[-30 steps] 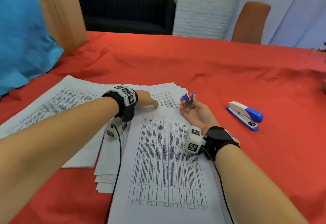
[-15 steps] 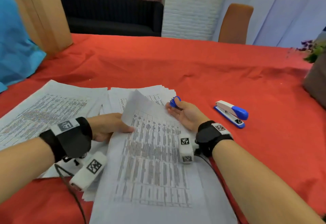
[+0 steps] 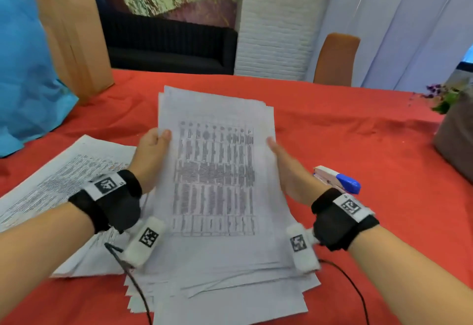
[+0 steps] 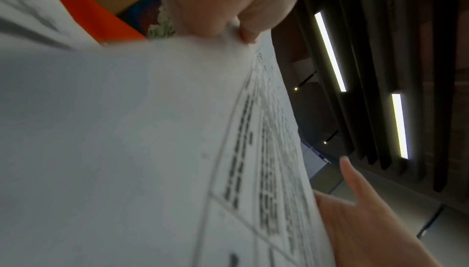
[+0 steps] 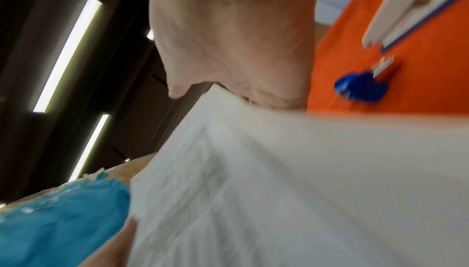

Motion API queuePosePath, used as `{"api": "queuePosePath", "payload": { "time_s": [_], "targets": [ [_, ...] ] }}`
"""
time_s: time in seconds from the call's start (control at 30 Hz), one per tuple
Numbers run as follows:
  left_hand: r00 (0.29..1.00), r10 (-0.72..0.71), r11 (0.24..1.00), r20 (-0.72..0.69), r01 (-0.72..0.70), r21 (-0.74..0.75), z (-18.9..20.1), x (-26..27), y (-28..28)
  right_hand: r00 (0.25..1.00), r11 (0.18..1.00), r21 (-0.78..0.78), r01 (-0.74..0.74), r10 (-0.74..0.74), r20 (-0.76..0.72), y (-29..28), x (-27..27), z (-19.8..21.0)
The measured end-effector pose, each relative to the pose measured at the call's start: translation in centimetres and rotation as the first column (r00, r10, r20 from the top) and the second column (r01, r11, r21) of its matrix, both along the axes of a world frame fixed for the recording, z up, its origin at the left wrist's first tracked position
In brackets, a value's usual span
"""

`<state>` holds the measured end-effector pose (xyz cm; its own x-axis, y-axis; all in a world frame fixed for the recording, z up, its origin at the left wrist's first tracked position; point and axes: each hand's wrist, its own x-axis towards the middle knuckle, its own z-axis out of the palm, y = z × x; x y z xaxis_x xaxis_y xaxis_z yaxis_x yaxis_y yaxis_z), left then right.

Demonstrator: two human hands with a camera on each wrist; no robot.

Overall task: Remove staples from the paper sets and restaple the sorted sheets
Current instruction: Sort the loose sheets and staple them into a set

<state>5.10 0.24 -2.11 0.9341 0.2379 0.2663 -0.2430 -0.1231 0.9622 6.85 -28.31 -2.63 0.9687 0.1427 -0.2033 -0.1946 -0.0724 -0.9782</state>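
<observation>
A stack of printed table sheets (image 3: 215, 171) is raised and tilted up off the red tablecloth (image 3: 358, 132), with its lower edges fanned out unevenly. My left hand (image 3: 156, 143) grips its left edge, thumb on the front; close up, that hand (image 4: 228, 10) pinches the sheet's edge (image 4: 152, 131). My right hand (image 3: 279, 160) holds the right edge, thumb on top and fingers hidden behind the paper (image 5: 253, 171). A blue and white stapler (image 3: 337, 180) lies just right of my right wrist. A blue staple remover (image 5: 360, 89) lies on the cloth near the stapler (image 5: 396, 10).
Another set of printed sheets (image 3: 64, 178) lies flat at the left. A grey plant pot (image 3: 455, 145) stands at the right edge, a wooden box (image 3: 74, 30) and blue fabric (image 3: 25, 68) at the back left, an orange chair (image 3: 335, 58) behind the table.
My right hand has let go of the blue staple remover. Both hands have taken the stack by its sides and lifted it from flat on the table to tilted upright.
</observation>
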Motion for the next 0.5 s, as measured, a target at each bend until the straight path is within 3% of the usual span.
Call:
{"api": "queuePosePath", "payload": {
  "time_s": [0.07, 0.13, 0.2, 0.27, 0.37, 0.5],
  "targets": [
    [0.991, -0.045, 0.998, -0.127, 0.039, -0.055, -0.7, 1.1, -1.5, 0.996, 0.994, -0.086, -0.070, 0.075, 0.054, 1.9, 0.0, -0.8],
    [0.985, -0.001, 0.997, -0.175, -0.012, -0.075, -0.6, 1.7, -2.2, 0.990, 0.994, -0.110, -0.015, 0.031, 0.140, 2.8, 0.3, -1.0],
    [0.990, 0.126, 0.989, -0.070, -0.131, -0.067, 0.8, 1.9, -2.0, 0.987, 0.998, -0.040, 0.044, -0.037, 0.153, 3.1, 0.0, 0.3],
    [0.980, 0.188, 0.982, 0.062, -0.188, 0.000, 3.2, 1.9, -2.0, 0.957, 0.996, 0.010, 0.086, -0.085, 0.276, 3.0, -0.1, 2.4],
    [0.954, 0.123, 0.982, 0.275, -0.157, 0.106, 7.9, 1.3, -2.4, 0.826, 0.996, 0.046, 0.076, -0.089, 0.557, 2.9, -0.1, 7.5],
    [0.822, 0.081, 0.983, 0.563, -0.160, 0.092, 14.0, 0.0, -3.3, 0.692, 0.996, 0.077, 0.053, -0.092, 0.716, 3.1, 0.4, 12.4]
  ]
}}
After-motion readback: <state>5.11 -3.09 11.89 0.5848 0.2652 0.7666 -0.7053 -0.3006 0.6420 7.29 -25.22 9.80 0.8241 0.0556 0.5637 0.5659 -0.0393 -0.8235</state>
